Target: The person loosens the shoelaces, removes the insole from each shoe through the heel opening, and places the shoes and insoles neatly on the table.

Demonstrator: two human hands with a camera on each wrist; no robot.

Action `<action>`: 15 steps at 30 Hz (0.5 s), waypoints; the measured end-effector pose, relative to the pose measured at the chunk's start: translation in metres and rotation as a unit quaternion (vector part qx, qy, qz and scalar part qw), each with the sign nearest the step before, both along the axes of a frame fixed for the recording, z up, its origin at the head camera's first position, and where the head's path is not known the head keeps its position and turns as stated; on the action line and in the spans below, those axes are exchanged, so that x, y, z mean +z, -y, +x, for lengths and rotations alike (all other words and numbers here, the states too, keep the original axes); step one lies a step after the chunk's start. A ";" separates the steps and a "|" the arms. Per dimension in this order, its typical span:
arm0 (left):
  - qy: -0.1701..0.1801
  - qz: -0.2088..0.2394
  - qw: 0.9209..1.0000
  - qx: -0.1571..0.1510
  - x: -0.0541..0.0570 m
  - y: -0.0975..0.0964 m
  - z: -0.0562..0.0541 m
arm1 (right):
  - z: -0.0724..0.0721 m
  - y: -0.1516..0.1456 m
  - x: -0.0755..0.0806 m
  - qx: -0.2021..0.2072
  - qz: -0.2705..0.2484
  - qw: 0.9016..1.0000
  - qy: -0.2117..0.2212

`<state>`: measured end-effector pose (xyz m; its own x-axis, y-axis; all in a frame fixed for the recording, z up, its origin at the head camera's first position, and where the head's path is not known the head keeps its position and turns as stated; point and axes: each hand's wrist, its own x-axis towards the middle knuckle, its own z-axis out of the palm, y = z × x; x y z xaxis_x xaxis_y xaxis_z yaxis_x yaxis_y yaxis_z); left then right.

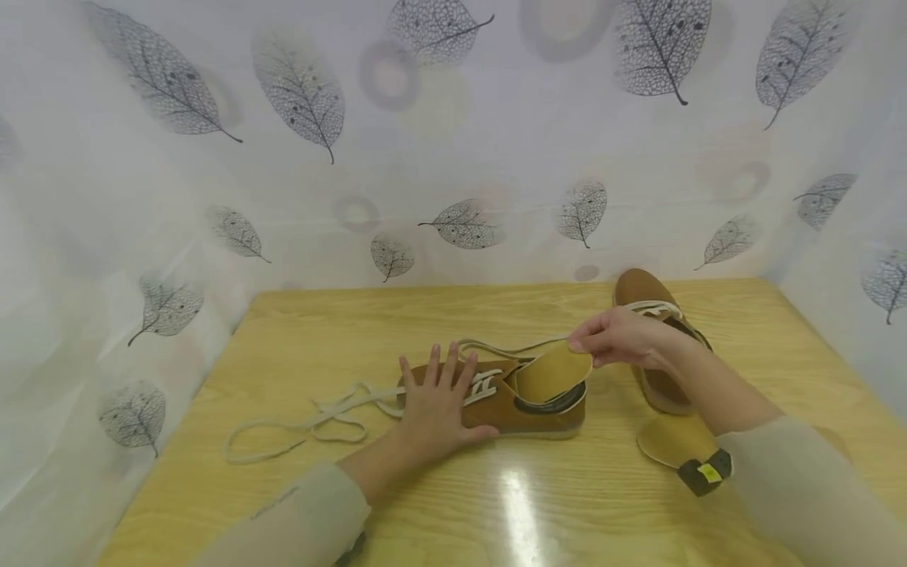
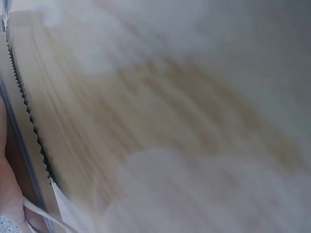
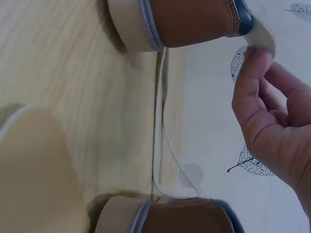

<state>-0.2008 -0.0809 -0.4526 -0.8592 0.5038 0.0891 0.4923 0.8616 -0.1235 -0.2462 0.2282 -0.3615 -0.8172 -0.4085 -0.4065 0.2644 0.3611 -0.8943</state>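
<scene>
A brown lace-up shoe [image 1: 542,424] lies sideways on the table, its heel to the right. My left hand [image 1: 434,409] rests on its toe and laces with the fingers spread. At the heel end, my right hand [image 1: 623,339] pinches the edge of a tan insole [image 1: 551,374] between thumb and fingers. The insole's far part is inside the shoe opening, while its heel part sticks up above the collar. In the right wrist view the pinched insole edge [image 3: 263,39] rises from the shoe's heel [image 3: 194,22]. Only part of my left hand [image 2: 8,189] shows in the left wrist view.
A second brown shoe [image 1: 641,287] stands at the back right, partly behind my right forearm. Another tan insole [image 1: 673,441] with a dark, yellow-labelled end lies near my right sleeve. Loose pale laces [image 1: 283,429] trail left over the wooden table [image 1: 340,315]. Leaf-print sheeting [image 1: 496,157] surrounds the table.
</scene>
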 end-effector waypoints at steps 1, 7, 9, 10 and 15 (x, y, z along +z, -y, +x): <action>-0.002 0.000 1.000 0.000 0.000 0.000 0.000 | 0.002 -0.002 -0.002 0.014 0.019 0.999 -0.044; 0.001 0.003 1.000 0.002 0.000 0.000 0.000 | 0.030 -0.004 -0.014 0.064 0.091 0.945 -0.306; 0.002 0.004 1.000 0.001 0.000 0.000 0.000 | 0.038 -0.004 -0.018 0.119 0.105 0.896 -0.415; 0.002 0.004 1.000 0.000 -0.001 0.000 0.000 | 0.041 -0.004 -0.021 0.151 0.119 0.855 -0.482; 0.000 0.003 1.000 -0.001 -0.001 0.001 0.001 | 0.047 0.001 -0.032 0.237 0.204 0.571 -0.759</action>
<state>-0.1996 -0.0819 -0.4531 -0.8581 0.5052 0.0925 0.4941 0.8612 -0.1194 -0.1992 0.2276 -0.3938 -0.1914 -0.8541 0.4837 -0.9172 0.3311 0.2217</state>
